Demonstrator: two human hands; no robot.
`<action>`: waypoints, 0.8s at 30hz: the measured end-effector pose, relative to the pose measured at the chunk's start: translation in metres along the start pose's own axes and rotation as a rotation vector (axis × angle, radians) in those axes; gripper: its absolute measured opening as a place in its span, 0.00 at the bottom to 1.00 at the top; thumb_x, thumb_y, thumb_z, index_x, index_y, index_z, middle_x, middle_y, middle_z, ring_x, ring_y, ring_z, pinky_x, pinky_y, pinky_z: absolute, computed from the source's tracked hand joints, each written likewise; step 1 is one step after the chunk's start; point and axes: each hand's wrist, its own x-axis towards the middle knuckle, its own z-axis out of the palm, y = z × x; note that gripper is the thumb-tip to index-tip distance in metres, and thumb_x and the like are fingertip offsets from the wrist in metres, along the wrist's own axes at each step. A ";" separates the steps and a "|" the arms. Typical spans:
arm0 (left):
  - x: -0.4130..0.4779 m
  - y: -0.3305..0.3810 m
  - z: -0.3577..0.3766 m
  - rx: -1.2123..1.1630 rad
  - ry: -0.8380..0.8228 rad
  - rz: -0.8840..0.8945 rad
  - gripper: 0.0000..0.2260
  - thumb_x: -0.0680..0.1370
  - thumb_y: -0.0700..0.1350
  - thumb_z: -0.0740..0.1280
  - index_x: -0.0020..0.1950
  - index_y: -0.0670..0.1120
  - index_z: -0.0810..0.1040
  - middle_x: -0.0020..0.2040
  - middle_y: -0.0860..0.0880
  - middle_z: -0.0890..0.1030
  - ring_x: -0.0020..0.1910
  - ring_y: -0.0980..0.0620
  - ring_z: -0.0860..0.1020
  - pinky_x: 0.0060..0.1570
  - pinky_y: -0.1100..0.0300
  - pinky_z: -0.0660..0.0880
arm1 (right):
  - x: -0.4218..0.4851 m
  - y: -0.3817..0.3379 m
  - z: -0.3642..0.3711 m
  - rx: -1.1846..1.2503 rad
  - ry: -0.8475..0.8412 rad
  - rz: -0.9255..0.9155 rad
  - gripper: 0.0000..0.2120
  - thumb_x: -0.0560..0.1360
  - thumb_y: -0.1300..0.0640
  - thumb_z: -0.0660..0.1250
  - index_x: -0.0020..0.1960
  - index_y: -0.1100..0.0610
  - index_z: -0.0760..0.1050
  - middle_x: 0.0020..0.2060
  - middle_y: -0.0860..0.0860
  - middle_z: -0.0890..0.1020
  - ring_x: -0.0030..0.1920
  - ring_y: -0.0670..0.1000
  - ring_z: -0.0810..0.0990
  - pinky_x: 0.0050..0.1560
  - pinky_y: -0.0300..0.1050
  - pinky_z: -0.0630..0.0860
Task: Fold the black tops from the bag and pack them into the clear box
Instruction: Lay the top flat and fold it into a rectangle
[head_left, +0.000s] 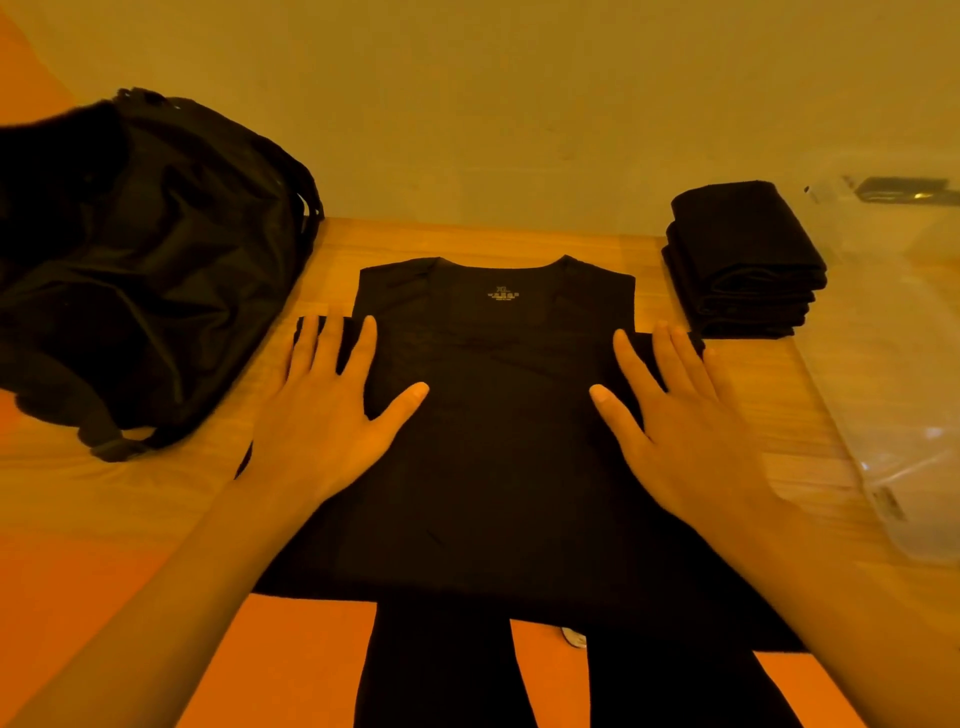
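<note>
Head view: top (493, 441) lies flat just right of the bag (156, 260). My left hand (322, 415) and right hand (685, 421) rest on it, fingers spread, gripping nothing. I'd smooth outward first so the side folds land even.

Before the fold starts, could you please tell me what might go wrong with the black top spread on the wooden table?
The black fabric top reaches the wooden table's near edge, so it may slide off once the left hand and right hand lift. The stack of folded black tops sits close beside it; a sleeve fold could nudge it.
</note>
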 end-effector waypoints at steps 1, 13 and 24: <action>0.000 0.000 0.004 0.009 -0.004 0.019 0.46 0.70 0.79 0.32 0.83 0.55 0.40 0.83 0.44 0.41 0.82 0.44 0.39 0.79 0.47 0.40 | 0.000 -0.003 0.001 -0.006 -0.028 -0.009 0.39 0.75 0.28 0.27 0.81 0.44 0.40 0.82 0.56 0.46 0.81 0.53 0.39 0.79 0.53 0.39; 0.007 -0.009 0.006 -0.007 -0.081 -0.015 0.47 0.66 0.80 0.35 0.81 0.60 0.36 0.82 0.42 0.36 0.81 0.44 0.35 0.80 0.45 0.40 | 0.002 -0.008 -0.006 -0.033 -0.178 0.073 0.41 0.70 0.26 0.31 0.80 0.41 0.34 0.80 0.60 0.39 0.80 0.58 0.34 0.80 0.57 0.39; 0.001 0.002 0.010 0.010 -0.048 0.009 0.42 0.73 0.77 0.36 0.82 0.57 0.38 0.83 0.45 0.38 0.81 0.45 0.36 0.80 0.44 0.39 | 0.065 -0.105 0.013 -0.004 -0.087 -0.251 0.34 0.79 0.31 0.36 0.81 0.43 0.39 0.82 0.53 0.42 0.81 0.52 0.38 0.80 0.57 0.39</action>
